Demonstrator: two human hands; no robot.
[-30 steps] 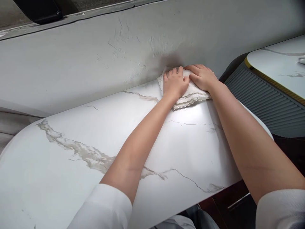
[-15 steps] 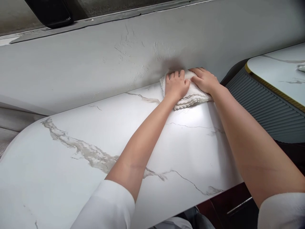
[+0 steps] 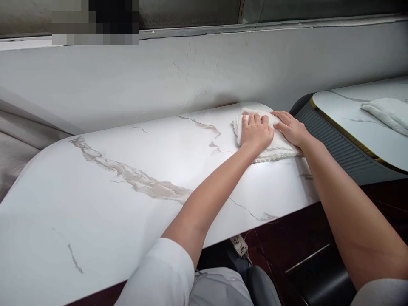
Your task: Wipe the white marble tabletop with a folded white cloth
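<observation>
Two bare hands, one cloth. White cloth (image 3: 282, 144), soft, folded in layers, wavy edges, lies flat at the far right corner of the white tabletop (image 3: 127, 233). Left hand (image 3: 257, 131) palm down on the cloth's left part, fingers slightly spread and bent; right hand (image 3: 290, 128) palm down across its right part, fingers extended close together, thumb apart. Tabletop: smooth, glossy, grey-brown marble veins, rounded far corners; far edge runs along one pale wall (image 3: 127, 76), paint blistered in patches. Past the right end, a second marble-patterned top (image 3: 344, 112) with gold trim (image 3: 350, 137), one ribbed grey panel (image 3: 338, 146) below, and a second white cloth (image 3: 389, 112), crumpled, near its right side.
</observation>
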